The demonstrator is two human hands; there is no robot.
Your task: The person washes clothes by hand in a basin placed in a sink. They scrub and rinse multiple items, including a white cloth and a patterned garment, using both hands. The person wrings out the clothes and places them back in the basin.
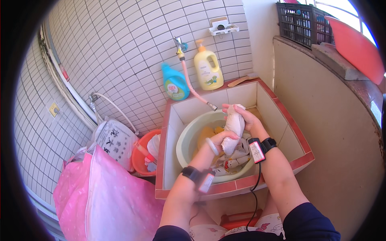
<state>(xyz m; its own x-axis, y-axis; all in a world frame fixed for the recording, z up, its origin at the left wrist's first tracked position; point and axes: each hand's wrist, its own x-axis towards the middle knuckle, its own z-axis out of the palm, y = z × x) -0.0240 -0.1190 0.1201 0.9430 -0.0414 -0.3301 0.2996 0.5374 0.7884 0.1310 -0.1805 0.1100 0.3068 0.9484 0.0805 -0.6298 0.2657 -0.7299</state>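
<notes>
A bundled white cloth point(234, 126) is gripped between my two hands above a pale green basin point(184, 144). My left hand point(223, 139) holds its lower end; my right hand point(246, 117) is wrapped about its upper end. Beneath them the basin contains water, a yellow cloth point(205, 137) and a white printed garment point(232, 164). The basin stands inside a tiled sink point(235, 184) with a red rim. A pink hose point(193, 81) hangs from the wall tap point(180, 48), its metal end just left of my right fingertips.
On the sink's back ledge stand a blue detergent bottle point(175, 82) and a yellow pump bottle point(208, 70), beside a wooden brush point(242, 79). To the left are a pink fabric cover point(114, 198) and an orange bucket point(138, 147). A black cable point(256, 198) hangs from my right wrist.
</notes>
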